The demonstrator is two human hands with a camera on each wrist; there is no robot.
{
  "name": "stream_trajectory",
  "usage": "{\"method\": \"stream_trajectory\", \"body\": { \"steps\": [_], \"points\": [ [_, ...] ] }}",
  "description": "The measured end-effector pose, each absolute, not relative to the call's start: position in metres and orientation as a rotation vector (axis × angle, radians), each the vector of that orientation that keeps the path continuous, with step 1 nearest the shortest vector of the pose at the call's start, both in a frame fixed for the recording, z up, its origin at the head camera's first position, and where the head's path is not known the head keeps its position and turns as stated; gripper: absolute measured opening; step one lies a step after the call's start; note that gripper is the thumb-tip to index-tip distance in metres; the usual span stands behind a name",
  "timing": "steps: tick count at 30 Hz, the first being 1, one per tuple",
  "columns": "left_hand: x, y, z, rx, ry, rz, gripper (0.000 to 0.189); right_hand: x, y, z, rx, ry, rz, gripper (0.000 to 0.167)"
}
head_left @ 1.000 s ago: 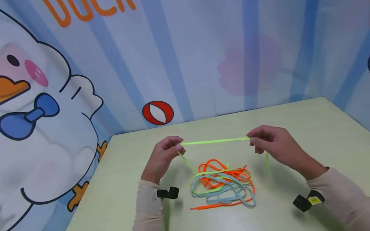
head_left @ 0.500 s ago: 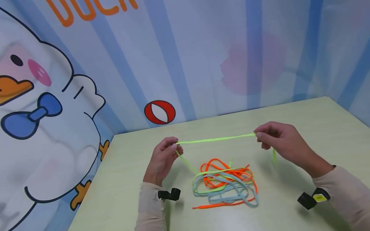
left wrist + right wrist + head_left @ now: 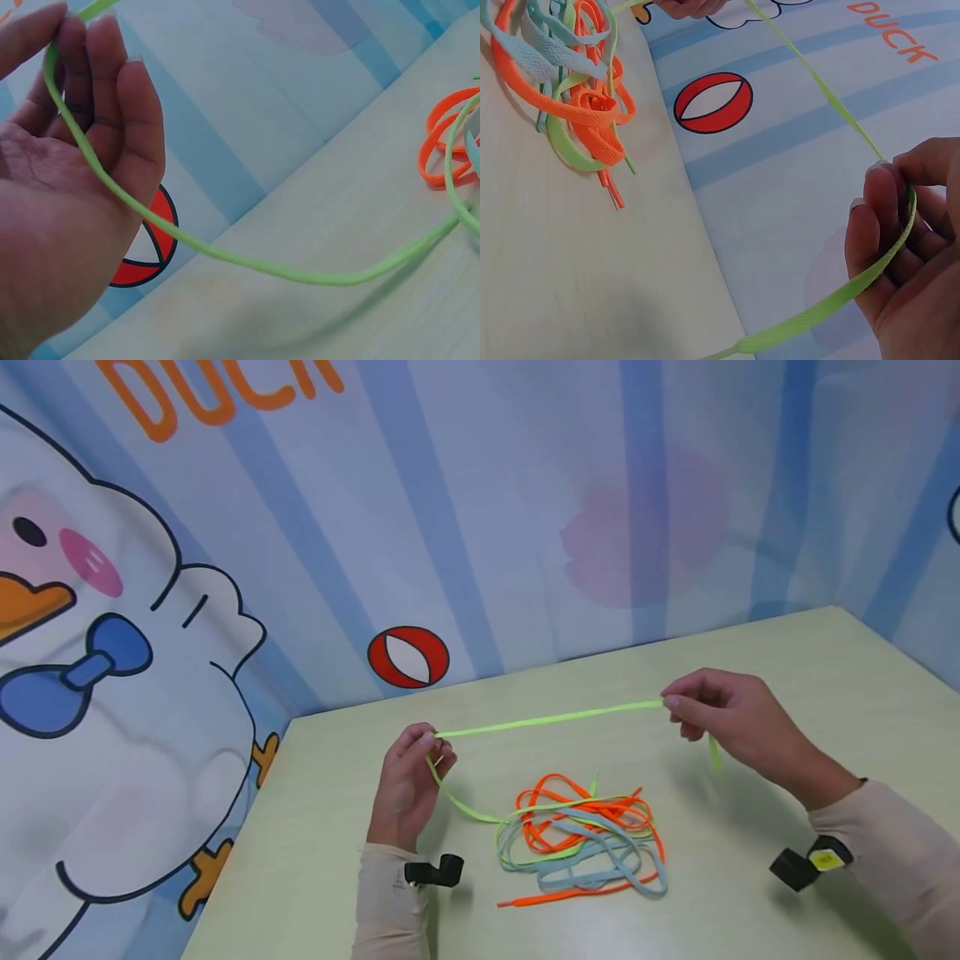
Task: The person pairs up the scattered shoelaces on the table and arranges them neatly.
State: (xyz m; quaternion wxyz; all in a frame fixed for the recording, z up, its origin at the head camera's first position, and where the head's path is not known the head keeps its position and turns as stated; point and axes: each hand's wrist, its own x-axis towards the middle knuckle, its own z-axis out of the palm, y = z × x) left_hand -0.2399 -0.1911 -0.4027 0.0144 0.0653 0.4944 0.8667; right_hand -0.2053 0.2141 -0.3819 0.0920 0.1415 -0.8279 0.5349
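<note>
A yellow-green shoelace [image 3: 551,719] is stretched between both hands above the table. My left hand [image 3: 405,781] pinches it between thumb and index finger, and from there the lace sags down to the pile, as the left wrist view shows. Its other stretch is pinched by my right hand [image 3: 723,714], higher and farther right; a short tipped end [image 3: 799,322] hangs below that palm in the right wrist view. Under the taut span lies a tangle of an orange shoelace [image 3: 540,900] and a light blue shoelace [image 3: 618,860], with yellow-green loops among them.
The pale wooden table [image 3: 787,693] meets a blue striped backdrop [image 3: 525,527] printed with a duck [image 3: 150,777] and a red ball [image 3: 408,657]. Small black cameras [image 3: 435,870] are worn on both wrists.
Both hands have drawn apart, the left going left and the right going right and slightly up. The taut lace span is longer, and its lower part near the left hand now sags. The tangle stays put.
</note>
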Motion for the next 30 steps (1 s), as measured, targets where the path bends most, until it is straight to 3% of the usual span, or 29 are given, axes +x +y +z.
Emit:
{"method": "stream_trajectory", "body": {
  "steps": [30],
  "points": [
    [-0.249,-0.203,-0.415,-0.06,1.206,2.982,0.016,-0.226,0.243,-0.402,0.227,-2.45,1.623,0.032]
  ]
}}
